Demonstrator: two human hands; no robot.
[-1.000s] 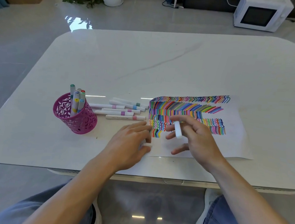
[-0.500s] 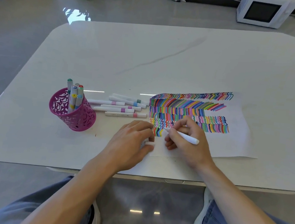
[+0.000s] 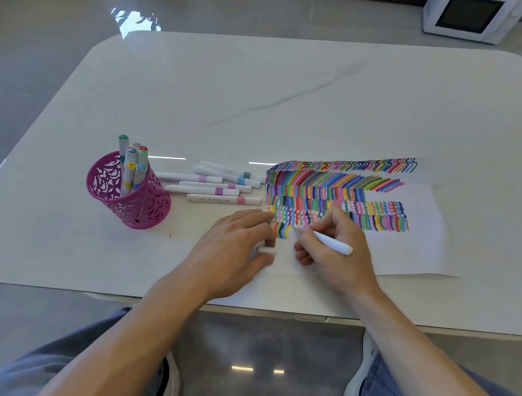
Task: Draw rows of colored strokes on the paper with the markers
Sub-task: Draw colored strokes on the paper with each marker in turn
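Our right hand [image 3: 334,255] pinches the white marker [image 3: 329,242] in a writing grip, with the tip at the paper [image 3: 417,245] on the short bottom row, just right of the yellow stroke. Our left hand [image 3: 231,246] rests on the sheet's near-left edge, fingers curled on what looks like the cap [image 3: 267,250]. Risks as we see them: the sheet creeps if the left hand lifts, skewing the row. The right palm could smear wet ink. The cap could slip and roll toward the loose markers [image 3: 215,189].

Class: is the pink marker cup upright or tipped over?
Upright. The cup stands on its base on the table, markers poking out the top.
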